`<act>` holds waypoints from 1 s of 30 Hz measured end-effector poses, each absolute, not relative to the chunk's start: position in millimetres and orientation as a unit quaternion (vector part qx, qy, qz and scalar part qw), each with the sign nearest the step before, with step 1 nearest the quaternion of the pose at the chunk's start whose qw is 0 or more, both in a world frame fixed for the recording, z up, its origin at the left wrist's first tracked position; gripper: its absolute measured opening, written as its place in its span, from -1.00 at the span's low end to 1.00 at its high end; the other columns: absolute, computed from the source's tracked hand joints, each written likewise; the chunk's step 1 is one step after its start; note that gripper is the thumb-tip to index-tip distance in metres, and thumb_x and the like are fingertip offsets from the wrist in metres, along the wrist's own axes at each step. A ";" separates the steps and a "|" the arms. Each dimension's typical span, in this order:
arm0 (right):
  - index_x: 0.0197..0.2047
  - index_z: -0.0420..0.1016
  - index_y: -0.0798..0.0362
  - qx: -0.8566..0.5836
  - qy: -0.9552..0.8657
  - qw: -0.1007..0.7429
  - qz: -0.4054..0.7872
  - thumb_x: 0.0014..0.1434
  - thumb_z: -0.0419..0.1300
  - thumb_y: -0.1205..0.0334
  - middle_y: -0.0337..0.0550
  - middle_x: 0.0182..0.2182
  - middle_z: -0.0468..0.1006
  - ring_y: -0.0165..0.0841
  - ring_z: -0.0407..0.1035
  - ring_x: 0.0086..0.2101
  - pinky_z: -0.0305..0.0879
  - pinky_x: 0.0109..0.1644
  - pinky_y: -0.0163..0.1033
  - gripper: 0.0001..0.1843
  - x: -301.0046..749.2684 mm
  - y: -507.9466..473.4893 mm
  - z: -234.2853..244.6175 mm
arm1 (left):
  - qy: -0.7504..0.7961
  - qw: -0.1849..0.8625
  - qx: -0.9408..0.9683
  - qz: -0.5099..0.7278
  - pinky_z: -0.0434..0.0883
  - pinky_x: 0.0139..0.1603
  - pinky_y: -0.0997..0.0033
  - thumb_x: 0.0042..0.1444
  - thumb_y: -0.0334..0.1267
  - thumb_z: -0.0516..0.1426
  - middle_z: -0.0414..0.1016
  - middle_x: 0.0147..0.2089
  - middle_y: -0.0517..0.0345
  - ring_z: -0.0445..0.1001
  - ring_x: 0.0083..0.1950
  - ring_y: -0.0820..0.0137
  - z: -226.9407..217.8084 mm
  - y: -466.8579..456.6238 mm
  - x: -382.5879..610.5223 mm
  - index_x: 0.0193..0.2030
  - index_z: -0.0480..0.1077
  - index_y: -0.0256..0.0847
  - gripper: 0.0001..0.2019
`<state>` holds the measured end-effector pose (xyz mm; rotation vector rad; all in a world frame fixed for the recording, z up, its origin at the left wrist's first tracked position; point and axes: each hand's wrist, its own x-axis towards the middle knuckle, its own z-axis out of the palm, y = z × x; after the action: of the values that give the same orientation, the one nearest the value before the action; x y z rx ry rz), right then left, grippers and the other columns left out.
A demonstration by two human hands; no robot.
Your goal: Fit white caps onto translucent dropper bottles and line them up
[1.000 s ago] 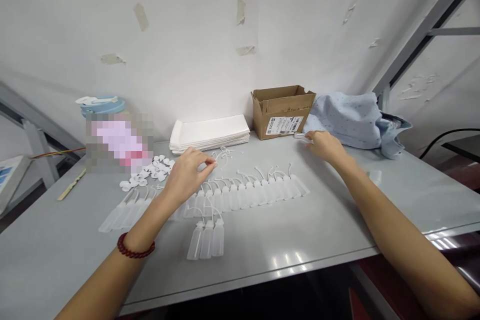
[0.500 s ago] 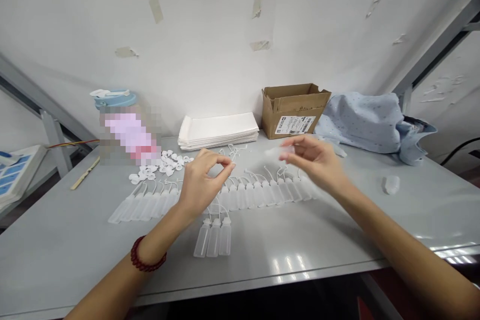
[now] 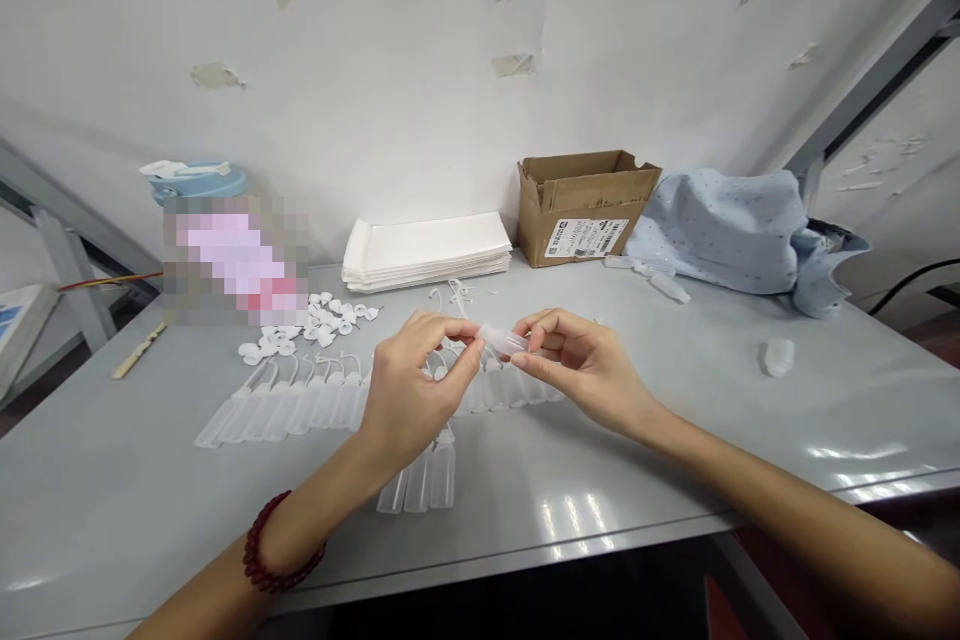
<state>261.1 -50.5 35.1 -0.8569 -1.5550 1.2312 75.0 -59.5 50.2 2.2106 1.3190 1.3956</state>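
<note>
My right hand grips a small translucent plastic bottle between thumb and fingers, held sideways above the table. My left hand is pinched at the bottle's other end; what its fingertips hold is hidden. Below and behind the hands lie rows of similar bottles with white cords at their tops, such as the left row and the part-hidden row. A few more corded bottles lie nearer the front edge. White cords lie loose behind my left hand.
White caps are scattered at left, near a blurred pink item with a blue lid. A white stack, a cardboard box and pale blue cloth stand along the wall. Loose bottles lie right.
My right hand has brought the bottle left and down to meet my left hand's pinched fingers. The view has shifted slightly.
</note>
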 end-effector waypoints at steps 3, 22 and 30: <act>-0.37 0.31 0.04 -0.366 -0.627 0.459 0.512 0.04 0.31 0.11 -0.18 -0.29 0.46 -0.35 0.47 -0.32 0.43 -0.25 -0.19 -0.74 260.5 -51.4 34.0 | 0.416 0.088 0.768 0.479 0.39 -0.29 0.36 0.12 -0.40 0.12 0.53 -0.37 0.16 0.44 -0.28 0.38 47.5 -59.5 75.1 -0.31 0.45 -0.20 -0.91; 0.10 0.31 -0.04 -0.347 -0.691 0.413 0.482 0.16 0.20 0.21 -0.11 -0.19 0.50 -0.27 0.52 -0.23 0.49 -0.17 -0.12 -0.58 257.6 -58.4 28.7 | 0.490 0.240 0.688 0.479 0.43 -0.25 0.42 0.05 -0.31 0.22 0.60 -0.33 0.22 0.49 -0.33 0.42 53.2 -66.6 73.6 -0.35 0.54 -0.16 -0.95; 0.06 0.36 0.00 -0.332 -0.701 0.420 0.470 0.15 0.22 0.22 -0.09 -0.17 0.45 -0.30 0.51 -0.25 0.51 -0.19 -0.13 -0.61 257.0 -60.8 31.2 | 0.472 0.454 0.575 0.490 0.43 -0.29 0.56 0.05 -0.19 0.24 0.57 -0.39 0.24 0.50 -0.33 0.48 51.9 -62.0 73.7 -0.38 0.53 -0.18 -0.88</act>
<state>257.0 -60.8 31.2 -0.8329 -1.7580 1.1776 73.7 -62.0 51.9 1.4204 1.1655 1.2089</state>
